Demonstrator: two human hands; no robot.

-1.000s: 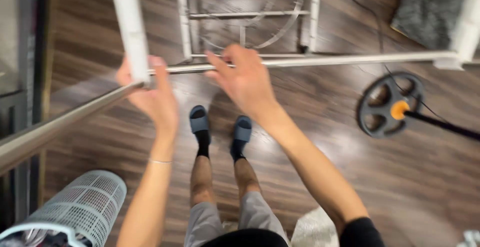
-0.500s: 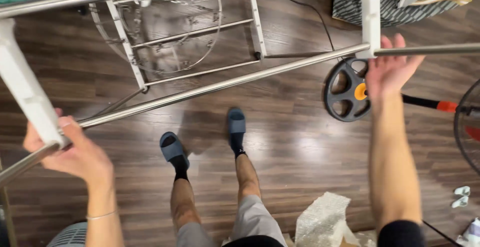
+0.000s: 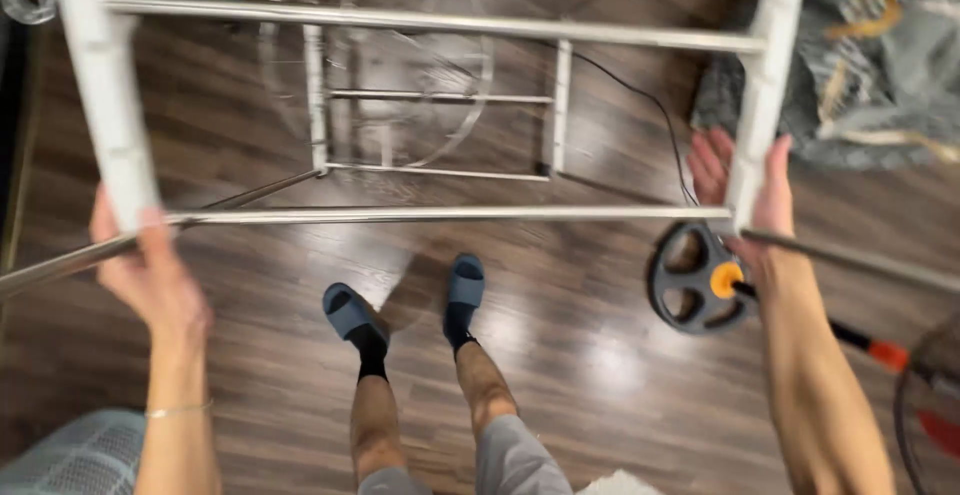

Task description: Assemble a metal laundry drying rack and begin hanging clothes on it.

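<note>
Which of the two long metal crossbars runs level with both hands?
The lower crossbar, ending beside the left hand and right hand. The upper crossbar sits well above them.

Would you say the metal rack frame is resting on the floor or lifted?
Lifted: both hands, left and right, hold the frame above the wooden floor.

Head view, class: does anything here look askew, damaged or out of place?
The metal rack frame is off the floor, carried between the left hand and right hand. A black cable trails loose across the wooden floor, near a dark round wheel-like base. Nothing looks broken or spilled.
</note>
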